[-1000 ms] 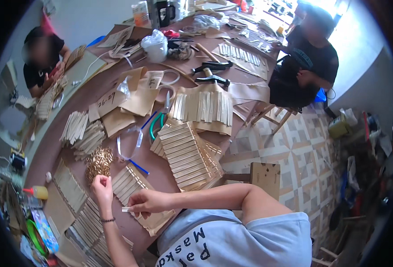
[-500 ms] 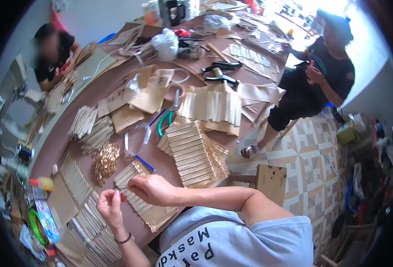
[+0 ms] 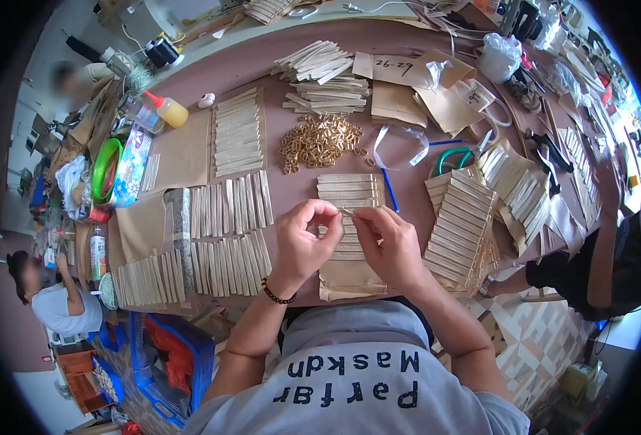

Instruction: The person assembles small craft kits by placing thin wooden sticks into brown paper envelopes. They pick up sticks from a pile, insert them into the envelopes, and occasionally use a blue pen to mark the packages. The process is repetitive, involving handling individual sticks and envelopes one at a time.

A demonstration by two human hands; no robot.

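My left hand and my right hand meet in front of me, fingertips pinched together. Between them is a tiny thin piece, mostly hidden by the fingers and too small to name. Under the hands lies a brown paper sheet with a row of pale beige strips across it. Just beyond is a heap of small gold metal loops, a few of them lying loose at its right side.
Bundled strips lie beyond the loops; rows of strips cover paper at left. Stacked strip-covered sheets, green-handled scissors and a clear tape loop are at right. A yellow glue bottle stands far left. Other people are around.
My view has swung left, bringing the table's left side and a blue crate into sight. Both hands stay pinched close together, now more level with each other over the sheet.
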